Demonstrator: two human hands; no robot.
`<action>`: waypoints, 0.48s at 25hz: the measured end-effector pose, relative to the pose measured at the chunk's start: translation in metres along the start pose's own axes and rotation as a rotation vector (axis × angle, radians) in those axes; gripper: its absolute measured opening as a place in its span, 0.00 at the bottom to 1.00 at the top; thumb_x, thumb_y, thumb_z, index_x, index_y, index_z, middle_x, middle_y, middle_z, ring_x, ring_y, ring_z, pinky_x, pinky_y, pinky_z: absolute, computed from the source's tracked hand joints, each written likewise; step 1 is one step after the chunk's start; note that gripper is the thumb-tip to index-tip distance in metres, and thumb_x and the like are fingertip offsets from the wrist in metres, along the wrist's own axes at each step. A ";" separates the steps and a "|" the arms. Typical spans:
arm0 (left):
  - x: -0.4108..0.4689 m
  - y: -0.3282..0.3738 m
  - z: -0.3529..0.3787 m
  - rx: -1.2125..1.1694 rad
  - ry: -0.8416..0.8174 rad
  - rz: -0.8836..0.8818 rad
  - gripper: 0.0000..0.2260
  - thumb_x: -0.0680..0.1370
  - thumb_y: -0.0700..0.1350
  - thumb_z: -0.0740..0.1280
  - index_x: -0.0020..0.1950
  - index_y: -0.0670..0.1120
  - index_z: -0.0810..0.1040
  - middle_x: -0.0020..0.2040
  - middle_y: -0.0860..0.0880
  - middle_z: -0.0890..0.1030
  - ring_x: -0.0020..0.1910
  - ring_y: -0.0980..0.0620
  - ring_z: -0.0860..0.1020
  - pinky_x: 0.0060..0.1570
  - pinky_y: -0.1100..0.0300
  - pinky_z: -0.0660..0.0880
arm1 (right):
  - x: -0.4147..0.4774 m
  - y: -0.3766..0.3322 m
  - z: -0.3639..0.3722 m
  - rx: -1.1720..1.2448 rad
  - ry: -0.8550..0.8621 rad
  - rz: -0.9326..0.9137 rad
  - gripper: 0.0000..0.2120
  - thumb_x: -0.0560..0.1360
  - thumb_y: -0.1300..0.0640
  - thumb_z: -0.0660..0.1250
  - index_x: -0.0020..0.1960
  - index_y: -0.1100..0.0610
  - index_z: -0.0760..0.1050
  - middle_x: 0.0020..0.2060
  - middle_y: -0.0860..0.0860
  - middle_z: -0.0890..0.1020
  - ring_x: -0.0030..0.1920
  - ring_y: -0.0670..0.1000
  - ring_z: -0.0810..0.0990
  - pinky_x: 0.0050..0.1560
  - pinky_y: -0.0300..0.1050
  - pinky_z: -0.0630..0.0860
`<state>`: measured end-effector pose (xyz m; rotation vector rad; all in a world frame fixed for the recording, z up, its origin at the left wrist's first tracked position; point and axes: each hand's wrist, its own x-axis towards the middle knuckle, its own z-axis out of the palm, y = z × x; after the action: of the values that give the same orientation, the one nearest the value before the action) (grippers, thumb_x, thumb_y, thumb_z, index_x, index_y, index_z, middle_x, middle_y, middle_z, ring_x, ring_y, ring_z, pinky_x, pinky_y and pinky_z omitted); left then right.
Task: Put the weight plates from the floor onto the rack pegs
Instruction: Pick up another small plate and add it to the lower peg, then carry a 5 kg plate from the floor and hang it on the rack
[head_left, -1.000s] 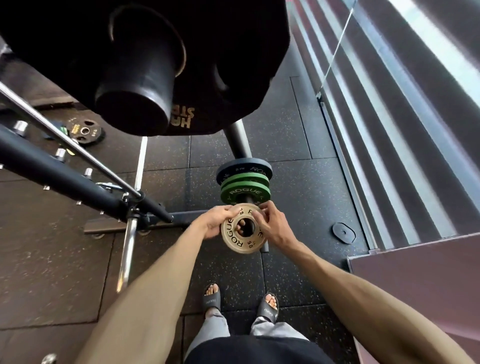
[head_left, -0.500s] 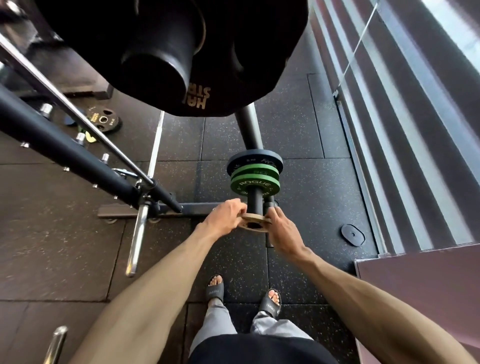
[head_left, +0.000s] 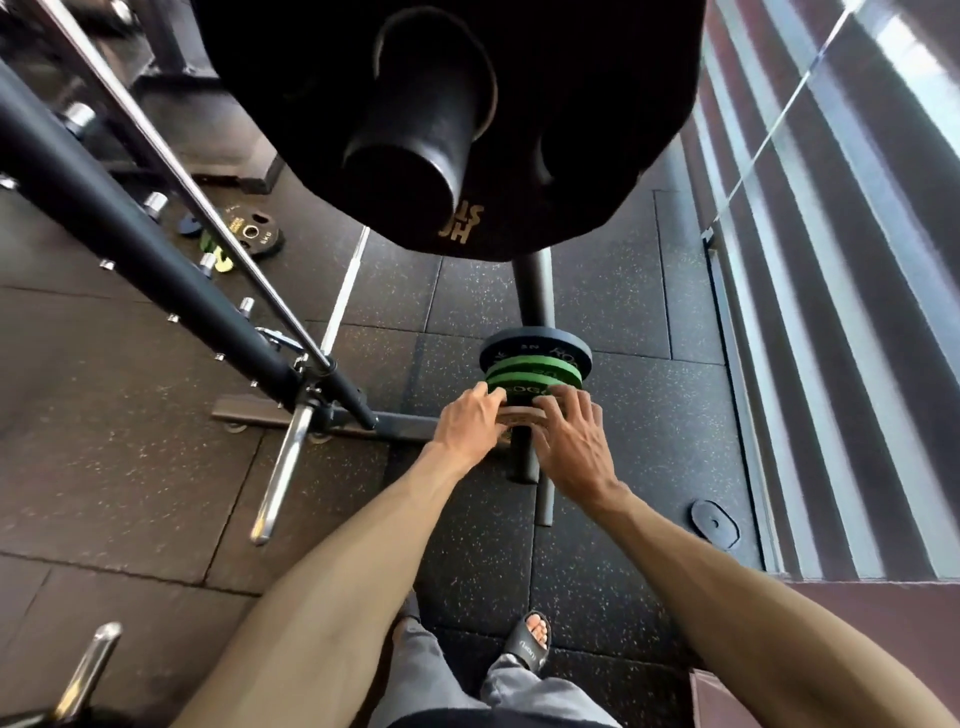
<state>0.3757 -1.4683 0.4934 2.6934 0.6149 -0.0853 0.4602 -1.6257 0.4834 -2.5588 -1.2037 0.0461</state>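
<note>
A big black plate (head_left: 582, 104) hangs on a high peg (head_left: 415, 156) of the rack (head_left: 135, 249) at the top, and below it a dark plate (head_left: 535, 347) and two green plates (head_left: 535, 375) sit stacked on a low peg (head_left: 522, 460) above the floor (head_left: 130, 441). The tan plate (head_left: 519, 415) is on that low peg, just beside the green ones: the left grip (head_left: 470, 421) curls its fingers round the plate's left edge, while the right grip (head_left: 571, 441) lies nearly flat, fingers spread and pressing its right edge
</note>
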 end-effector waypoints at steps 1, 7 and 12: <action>-0.008 -0.011 -0.003 0.006 -0.014 -0.053 0.16 0.77 0.45 0.71 0.64 0.46 0.75 0.57 0.45 0.77 0.53 0.46 0.81 0.53 0.50 0.80 | 0.003 -0.011 -0.002 -0.005 0.014 -0.100 0.17 0.75 0.52 0.66 0.63 0.54 0.72 0.64 0.54 0.72 0.64 0.57 0.69 0.65 0.55 0.69; -0.092 -0.123 -0.032 -0.057 -0.025 -0.435 0.10 0.80 0.47 0.64 0.59 0.45 0.78 0.58 0.44 0.81 0.57 0.42 0.81 0.56 0.49 0.77 | 0.042 -0.149 0.028 0.028 -0.209 -0.533 0.18 0.76 0.55 0.63 0.66 0.55 0.72 0.61 0.54 0.75 0.62 0.57 0.73 0.62 0.54 0.72; -0.212 -0.233 -0.043 -0.239 0.036 -0.803 0.09 0.81 0.47 0.63 0.54 0.45 0.80 0.54 0.45 0.83 0.54 0.44 0.81 0.48 0.55 0.76 | 0.035 -0.296 0.091 -0.051 -0.586 -0.691 0.18 0.80 0.54 0.59 0.68 0.58 0.69 0.60 0.57 0.76 0.62 0.60 0.75 0.60 0.58 0.73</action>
<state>0.0834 -1.3442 0.4823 2.0718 1.5645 -0.1591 0.2471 -1.3984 0.4873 -2.0740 -2.2580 0.6415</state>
